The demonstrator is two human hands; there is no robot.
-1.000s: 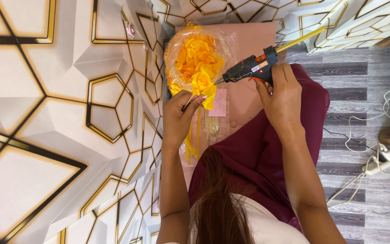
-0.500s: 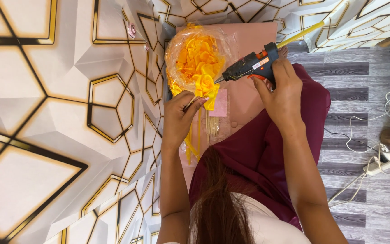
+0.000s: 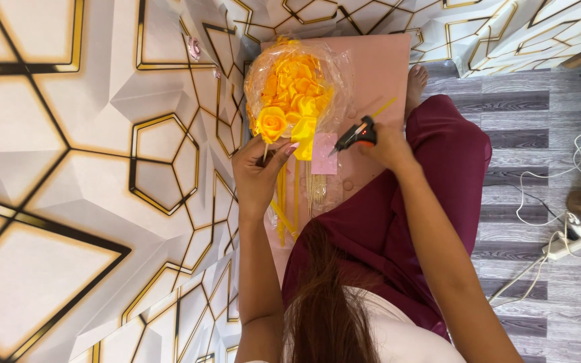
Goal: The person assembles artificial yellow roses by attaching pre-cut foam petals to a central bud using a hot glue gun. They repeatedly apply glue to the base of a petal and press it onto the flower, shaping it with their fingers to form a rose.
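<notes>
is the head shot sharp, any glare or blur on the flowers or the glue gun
Head view: evenly lit and mostly sharp, with soft shadows; the clear plastic wrap around the yellow flowers catches pale glare, and the gold lines on the wall panels shine. The glue gun in the right hand is small and slightly soft. The left hand at the stems looks crisp. The hair nearest the camera is blurred.

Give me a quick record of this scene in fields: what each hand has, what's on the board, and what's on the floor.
left hand: pinches the stem of a yellow rose
right hand: grips a glue gun, nozzle aimed toward the rose
bouquet: yellow roses in clear wrap, just above the single rose
board: pink board under the work, with a small pink square and yellow sticks
floor: grey planks, power strip with white cables at right
wall: white panels with gold lines, at left
</notes>
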